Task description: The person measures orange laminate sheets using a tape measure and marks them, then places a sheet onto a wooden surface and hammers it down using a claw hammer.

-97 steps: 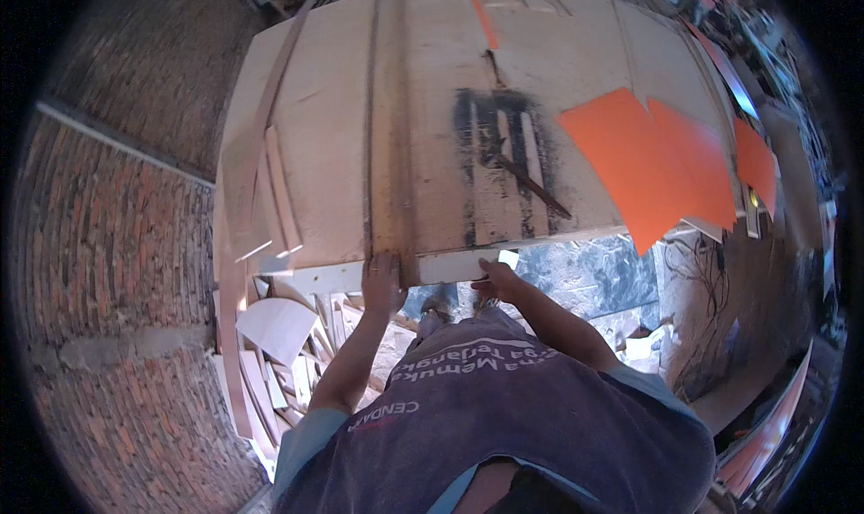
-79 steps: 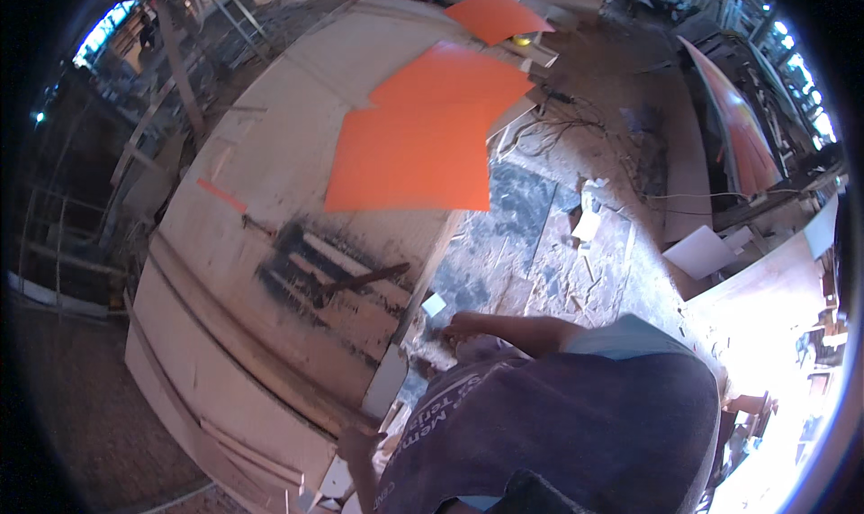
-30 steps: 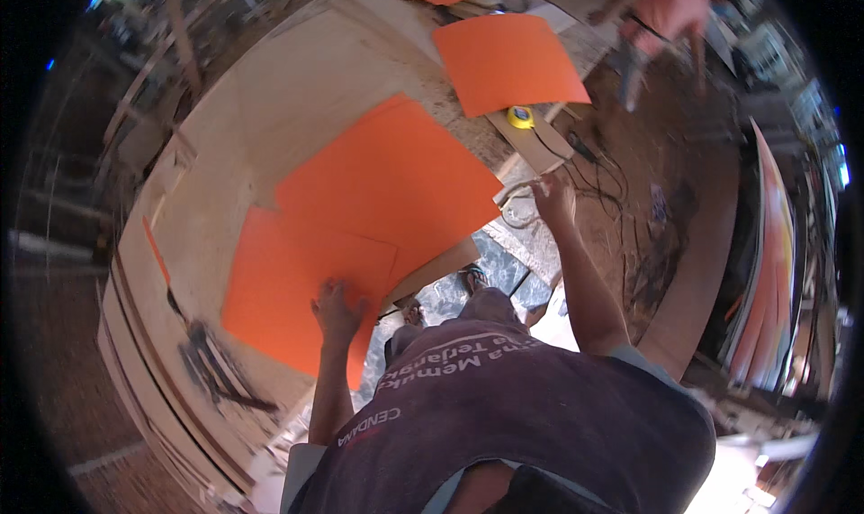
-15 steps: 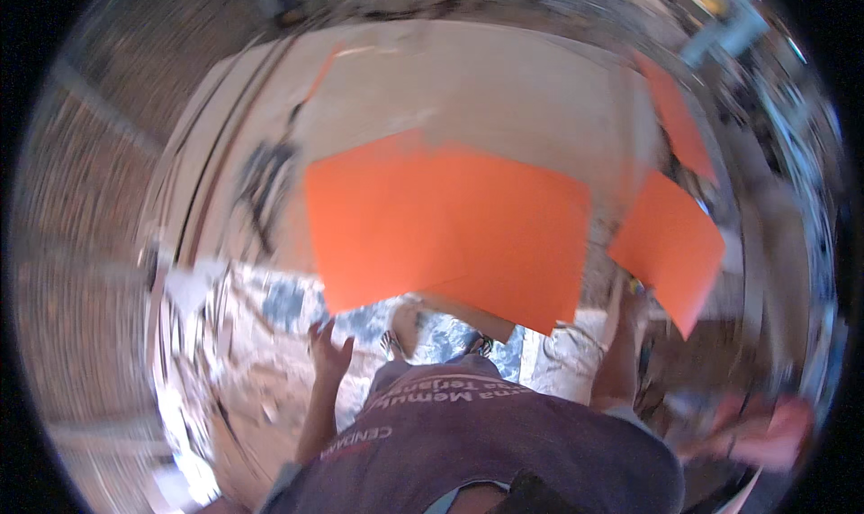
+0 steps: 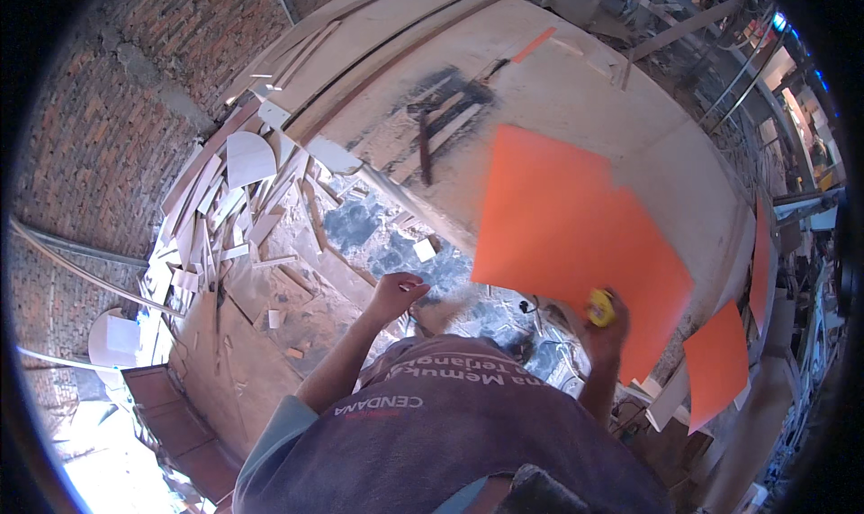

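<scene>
My right hand point(image 5: 614, 332) grips a yellow tape measure point(image 5: 600, 309) at the near edge of large orange sheets point(image 5: 558, 217). Two of these sheets appear to overlap on a pale board-topped table point(image 5: 630, 127). Off to the left of the sheets, my left hand point(image 5: 396, 298) is raised over the floor with its fingers curled in. A tiny pale bit shows at its fingertips, too small to name. Further right are a smaller orange sheet point(image 5: 718, 365) and a narrow upright-looking orange strip point(image 5: 761, 262).
Dark tools and wood strips point(image 5: 441, 122) lie on the table's left part, with a thin orange strip point(image 5: 534, 45) beyond. Heaped wood offcuts point(image 5: 243, 190) cover the floor at left, by a brick wall point(image 5: 117, 127). A brown box-like piece point(image 5: 180, 433) stands lower left.
My view has turned left, so the table and sheets sit further right and tilted. The left hand's spread fingers have curled in. My right hand has come from the small sheet to the large ones.
</scene>
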### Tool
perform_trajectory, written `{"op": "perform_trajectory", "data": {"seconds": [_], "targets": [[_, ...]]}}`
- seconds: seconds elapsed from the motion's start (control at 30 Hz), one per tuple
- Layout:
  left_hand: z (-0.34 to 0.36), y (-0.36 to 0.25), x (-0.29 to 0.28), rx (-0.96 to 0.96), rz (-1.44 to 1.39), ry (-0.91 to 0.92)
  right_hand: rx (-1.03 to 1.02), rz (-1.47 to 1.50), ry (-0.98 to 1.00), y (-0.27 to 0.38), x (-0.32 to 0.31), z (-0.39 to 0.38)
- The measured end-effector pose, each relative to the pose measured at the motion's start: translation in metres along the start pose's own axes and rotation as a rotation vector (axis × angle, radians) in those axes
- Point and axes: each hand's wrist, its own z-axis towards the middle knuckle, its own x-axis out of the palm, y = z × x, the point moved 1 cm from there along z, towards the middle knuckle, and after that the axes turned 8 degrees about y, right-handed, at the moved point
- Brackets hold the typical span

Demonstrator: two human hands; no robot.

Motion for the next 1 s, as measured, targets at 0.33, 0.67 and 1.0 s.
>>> {"op": "perform_trajectory", "data": {"seconds": [0.33,0.67,1.0], "targets": [[0.038,-0.072,-0.130,-0.102,-0.560,0.431,0.078,-1.171,0.737,-0.141,0.342,0.093],[0.124,-0.069,-0.309,-0.019,-0.609,-0.022,-0.357,-1.425,0.823,-0.203,0.341,0.256],[0.211,-0.074,-0.531,-0.056,-0.508,-0.586,-0.036,-1.651,0.404,-0.167,0.375,0.394]]}}
